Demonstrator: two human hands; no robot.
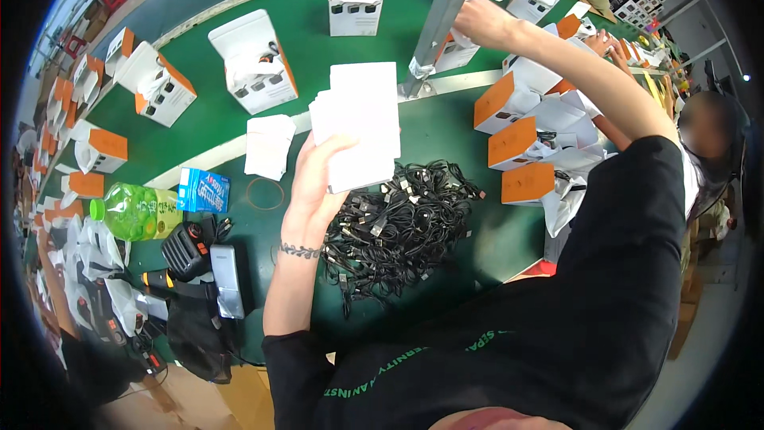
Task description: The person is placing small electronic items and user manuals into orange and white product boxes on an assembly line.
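Note:
My left hand (pixel 314 171) is closed around a stack of white paper leaflets (pixel 362 123), its thumb lying across the top sheet. Past the grey metal post, my right hand (pixel 487 24) reaches to an open white-and-orange box (pixel 458 52) at the far right. Its fingertips are partly hidden by the post, so I cannot make out whether they grip anything. Below the leaflets lies a tangled heap of black cables (pixel 398 231) with small plugs. Another pile of white leaflets (pixel 269 146) rests on the green table left of my left hand.
A metal post (pixel 446 12) rises between my hands. Open boxes, one a white box (pixel 253 64), line the conveyor. Orange-flapped boxes (pixel 509 143) stand at right, near a co-worker's hand (pixel 609 49). At left are a green bottle (pixel 139 211), blue carton (pixel 204 189) and phone (pixel 228 280).

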